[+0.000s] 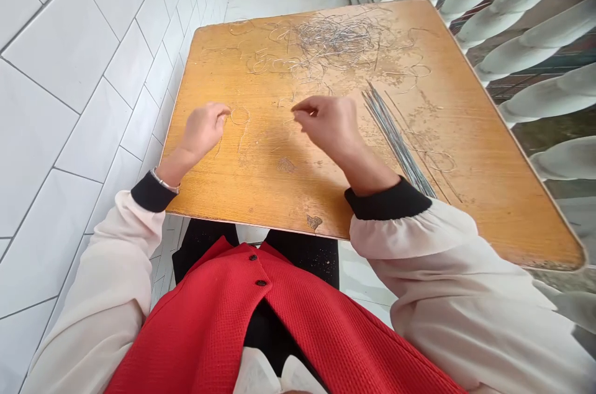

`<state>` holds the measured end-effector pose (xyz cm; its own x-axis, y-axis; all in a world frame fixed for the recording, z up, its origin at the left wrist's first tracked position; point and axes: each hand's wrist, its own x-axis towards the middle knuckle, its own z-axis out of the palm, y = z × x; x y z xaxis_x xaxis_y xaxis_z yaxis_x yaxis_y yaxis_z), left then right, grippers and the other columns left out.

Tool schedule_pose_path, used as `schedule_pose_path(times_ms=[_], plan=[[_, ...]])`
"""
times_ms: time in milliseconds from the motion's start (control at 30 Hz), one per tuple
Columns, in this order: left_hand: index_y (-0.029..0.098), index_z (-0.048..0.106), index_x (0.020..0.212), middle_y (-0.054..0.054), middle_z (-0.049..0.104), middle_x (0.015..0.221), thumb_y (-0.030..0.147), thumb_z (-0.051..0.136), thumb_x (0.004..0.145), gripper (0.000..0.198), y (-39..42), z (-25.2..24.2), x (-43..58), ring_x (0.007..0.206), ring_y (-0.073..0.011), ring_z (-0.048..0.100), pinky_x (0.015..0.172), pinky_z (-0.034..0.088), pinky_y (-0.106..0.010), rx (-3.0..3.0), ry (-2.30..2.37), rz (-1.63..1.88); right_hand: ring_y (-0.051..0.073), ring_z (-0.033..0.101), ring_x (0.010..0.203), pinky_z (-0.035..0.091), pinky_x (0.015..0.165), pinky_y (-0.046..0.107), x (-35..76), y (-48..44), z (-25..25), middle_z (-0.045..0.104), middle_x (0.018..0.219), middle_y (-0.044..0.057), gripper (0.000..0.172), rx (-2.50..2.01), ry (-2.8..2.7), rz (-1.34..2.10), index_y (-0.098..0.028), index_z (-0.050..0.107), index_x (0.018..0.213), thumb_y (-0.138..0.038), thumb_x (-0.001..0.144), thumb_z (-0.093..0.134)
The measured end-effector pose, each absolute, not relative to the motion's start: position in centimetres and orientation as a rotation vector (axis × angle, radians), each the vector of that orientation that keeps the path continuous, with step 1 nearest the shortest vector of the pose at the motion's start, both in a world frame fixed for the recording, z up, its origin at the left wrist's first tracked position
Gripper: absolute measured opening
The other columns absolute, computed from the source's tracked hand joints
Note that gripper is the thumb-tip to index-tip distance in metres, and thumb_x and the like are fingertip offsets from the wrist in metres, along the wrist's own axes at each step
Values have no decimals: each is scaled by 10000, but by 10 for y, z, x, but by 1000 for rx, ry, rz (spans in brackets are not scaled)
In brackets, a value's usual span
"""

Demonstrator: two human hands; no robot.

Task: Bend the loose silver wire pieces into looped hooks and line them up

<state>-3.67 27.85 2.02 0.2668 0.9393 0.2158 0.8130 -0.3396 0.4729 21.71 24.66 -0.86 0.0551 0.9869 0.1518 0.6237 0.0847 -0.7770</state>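
My left hand point(202, 130) is over the left side of the wooden table, its thumb and fingertips pinched on a thin wire. A small round loop in that wire point(241, 123) stands out just right of the fingertips, with a tail hanging below it. My right hand point(328, 127) is apart from it, near the middle of the table, with thumb and fingers pressed together. Whatever those right fingertips hold, if anything, is too fine to make out. To the right of this hand lies a bundle of straight grey wires point(395, 136), partly hidden by my sleeve.
A tangled heap of thin wires point(342, 37) lies at the table's far side, with loose looped pieces around it. More wire rests right of the bundle. White tiled wall point(60, 65) borders the table point(503, 208) on the left, and a white balustrade point(521, 53) on the right.
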Motion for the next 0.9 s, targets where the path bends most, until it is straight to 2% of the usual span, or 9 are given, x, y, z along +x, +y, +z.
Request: schedule_pose_path(times_ms=[100, 167, 267, 467, 633, 767, 900], plan=[[234, 766, 1024, -59, 785, 1152, 124, 491, 931, 310, 264, 21, -44, 1107, -196, 709, 1022, 515, -318, 2252, 1575, 761, 287, 719, 911, 555, 865, 434, 248, 275, -19, 759, 835, 94, 136, -1667, -1682, 302, -210, 760, 857, -177, 887, 631], [222, 763, 1025, -65, 786, 1153, 115, 497, 932, 302, 264, 23, -48, 1088, -184, 719, 1007, 530, -307, 2178, 1560, 884, 308, 710, 987, 538, 925, 467, 258, 296, -26, 766, 897, 122, 123, -1727, -1719, 230, -206, 757, 868, -186, 890, 638], [189, 751, 1047, -76, 785, 1149, 102, 519, 926, 276, 270, 26, -47, 1055, -174, 735, 982, 553, -311, 2049, 1507, 1014, 345, 703, 1058, 531, 931, 489, 252, 320, -30, 765, 952, 175, 90, -1902, -1803, 204, -149, 759, 876, -184, 868, 677], [182, 747, 996, -53, 800, 1089, 103, 611, 878, 197, 274, 23, -33, 1005, -164, 740, 976, 571, -313, 2007, 1404, 1010, 420, 690, 1185, 542, 955, 473, 224, 331, -16, 738, 1115, 282, 226, -2246, -1979, 183, -26, 753, 1044, -44, 918, 567], [182, 745, 974, -62, 799, 1071, 96, 618, 870, 185, 283, 18, -8, 1000, -181, 735, 974, 562, -334, 2091, 1398, 897, 397, 705, 1101, 550, 945, 488, 232, 338, -28, 742, 1032, 265, 188, -2145, -2115, 114, -34, 752, 968, -47, 916, 572], [166, 747, 951, -125, 780, 1090, 133, 658, 875, 121, 299, 14, 41, 1072, -264, 716, 1006, 525, -406, 2282, 1440, 598, 324, 683, 966, 552, 876, 446, 243, 333, -51, 731, 927, 211, 221, -1920, -2157, 17, -87, 736, 933, -157, 960, 528], [109, 730, 984, -191, 751, 1121, 42, 607, 852, 193, 306, 6, 89, 1121, -329, 697, 1001, 500, -432, 2401, 1461, 431, 279, 673, 880, 533, 808, 384, 244, 307, -59, 715, 960, 191, 219, -1806, -2207, 2, -102, 708, 980, -166, 951, 500]])
